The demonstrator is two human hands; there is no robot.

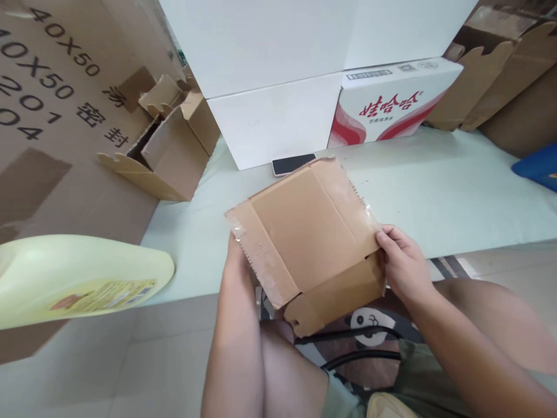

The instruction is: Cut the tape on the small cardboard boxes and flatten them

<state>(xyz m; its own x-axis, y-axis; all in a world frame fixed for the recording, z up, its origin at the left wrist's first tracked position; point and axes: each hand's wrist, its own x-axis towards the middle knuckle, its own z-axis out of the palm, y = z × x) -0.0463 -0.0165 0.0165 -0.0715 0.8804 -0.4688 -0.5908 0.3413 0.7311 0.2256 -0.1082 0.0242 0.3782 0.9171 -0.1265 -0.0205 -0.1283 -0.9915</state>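
Head: cardboard piece [304,220] above table's [435,197] near edge; apparently midway.
Front flap [343,293] bent down; taped side flaps [272,264] not yet folded. Right hand [404,260] pinches right corner, thumb against fingers; left hand hidden behind, grip cannot be told.

Table [435,191]: was pale green on top.
Floor [161,354]: was light grey and tiled.
Backdrop: white boxes [278,122] stood along the table's far side.
Light: was soft.
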